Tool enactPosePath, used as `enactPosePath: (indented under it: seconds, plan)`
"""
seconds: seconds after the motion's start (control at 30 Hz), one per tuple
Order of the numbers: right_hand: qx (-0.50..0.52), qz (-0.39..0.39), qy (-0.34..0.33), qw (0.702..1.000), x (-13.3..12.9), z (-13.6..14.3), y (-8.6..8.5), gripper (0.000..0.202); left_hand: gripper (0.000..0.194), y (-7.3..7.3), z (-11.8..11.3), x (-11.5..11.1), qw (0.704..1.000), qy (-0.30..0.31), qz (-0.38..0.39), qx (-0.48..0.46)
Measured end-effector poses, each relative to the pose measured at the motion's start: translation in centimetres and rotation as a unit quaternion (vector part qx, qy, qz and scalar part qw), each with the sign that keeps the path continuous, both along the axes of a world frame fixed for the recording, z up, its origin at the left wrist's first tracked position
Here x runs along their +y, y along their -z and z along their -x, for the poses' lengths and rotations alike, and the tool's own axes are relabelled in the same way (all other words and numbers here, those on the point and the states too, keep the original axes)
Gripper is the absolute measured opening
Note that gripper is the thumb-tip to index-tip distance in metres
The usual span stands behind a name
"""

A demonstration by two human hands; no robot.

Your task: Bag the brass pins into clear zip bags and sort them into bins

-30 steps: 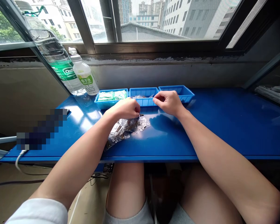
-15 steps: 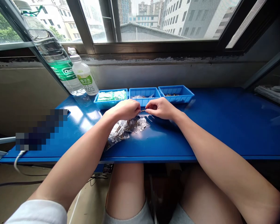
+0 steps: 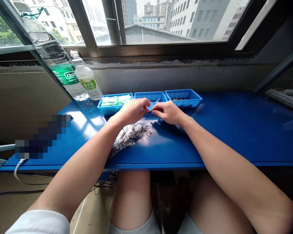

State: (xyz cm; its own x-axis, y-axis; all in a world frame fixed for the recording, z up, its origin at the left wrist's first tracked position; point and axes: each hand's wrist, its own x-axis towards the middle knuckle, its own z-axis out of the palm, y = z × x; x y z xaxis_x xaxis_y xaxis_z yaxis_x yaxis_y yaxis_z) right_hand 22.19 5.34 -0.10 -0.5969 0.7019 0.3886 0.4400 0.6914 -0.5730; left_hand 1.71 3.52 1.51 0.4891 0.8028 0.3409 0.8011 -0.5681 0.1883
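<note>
My left hand (image 3: 136,110) and my right hand (image 3: 170,112) meet fingertip to fingertip above the blue table (image 3: 175,149), in front of the middle bin. Between the thumb and fingers of my right hand is a thin small piece, mostly covered; only a dark speck of it shows. My left hand is curled, its index finger lifted off the thumb, and the thumb tip lies close to that piece. Whatever its fingers pinch is hidden. Below my left hand spreads a pile of small clear plastic bags (image 3: 134,133) containing slim metallic and dark parts.
Along the back stand blue bins: the left bin (image 3: 115,110) holds green-and-white packets, the middle bin (image 3: 139,95) clear plastic bags, the right bin (image 3: 192,101) small dark-and-gold parts. A large water bottle (image 3: 63,71) and a white bottle (image 3: 89,79) stand at the back left.
My left hand has turned and its index finger has lifted from the thumb. The thin gold-coloured piece seen between my hands is now mostly hidden at my right fingertips.
</note>
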Motion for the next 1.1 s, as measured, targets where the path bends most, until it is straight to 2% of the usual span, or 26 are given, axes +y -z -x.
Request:
enactPosePath:
  seconds: [0.2, 0.43, 0.57, 0.77, 0.9, 0.97, 1.03, 1.1]
  plan:
    - [-0.003, 0.002, 0.012, 1.0, -0.2, 0.0, -0.2, 0.014, 0.023, 0.0, 0.0, 0.0, 1.0, -0.003, 0.005, -0.019]
    - [-0.01, 0.005, 0.011, 1.0, -0.1, 0.0, -0.2, 0.033, 0.024, -0.3, -0.3, -0.4, 1.0, -0.018, 0.007, -0.005]
    - [-0.007, 0.016, 0.009, 1.0, -0.1, 0.0, -0.2, 0.037, 0.025, -0.2, -0.2, -0.4, 1.0, -0.01, 0.0, 0.003]
    - [0.003, 0.007, 0.013, 1.0, -0.1, 0.0, -0.2, 0.019, 0.023, 0.0, 0.0, -0.1, 1.0, 0.017, -0.008, -0.016]
    - [0.025, -0.005, 0.023, 0.999, -0.3, -0.2, -0.4, 0.015, 0.021, -0.1, 0.0, -0.2, 0.999, 0.029, -0.018, -0.034]
    - [0.046, -0.034, 0.068, 0.996, -0.2, -0.4, -0.7, 0.016, 0.022, -0.2, 0.0, -0.2, 0.999, 0.019, -0.027, -0.042]
    - [0.075, -0.078, 0.159, 0.981, 0.1, -0.7, -0.9, 0.02, 0.024, -0.4, 0.0, -0.3, 0.998, -0.002, -0.032, -0.046]
    - [0.101, -0.113, 0.264, 0.952, 0.6, -1.2, -1.1, 0.024, 0.026, -0.4, 0.1, -0.2, 0.998, -0.02, -0.032, -0.043]
